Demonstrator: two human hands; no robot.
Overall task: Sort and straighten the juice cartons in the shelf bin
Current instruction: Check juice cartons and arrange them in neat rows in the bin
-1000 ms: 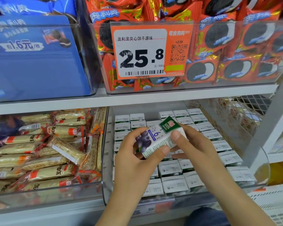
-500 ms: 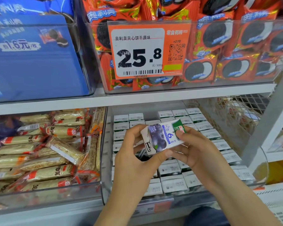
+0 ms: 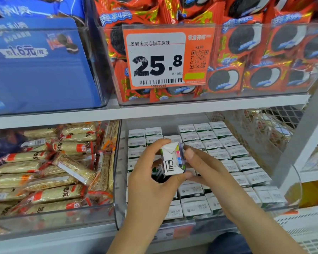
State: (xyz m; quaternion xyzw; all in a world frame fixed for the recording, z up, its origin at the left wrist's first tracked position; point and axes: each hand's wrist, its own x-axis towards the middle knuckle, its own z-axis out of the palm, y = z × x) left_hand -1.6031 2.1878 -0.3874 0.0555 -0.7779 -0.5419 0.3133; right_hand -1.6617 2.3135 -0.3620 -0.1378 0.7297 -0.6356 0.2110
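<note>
Since a second ago the juice carton (image 3: 172,159) has turned in the grip: its blueberry face is gone from view, and a folded white end with a colour strip now faces up. The left hand (image 3: 151,177) curls round its left side and lower corner; the right hand (image 3: 200,166) pinches its right edge. The carton sits above the gap under the left palm, within the shelf bin (image 3: 117,208). Likely being oriented to match the rows of cartons (image 3: 226,153) beyond the right fingers.
</note>
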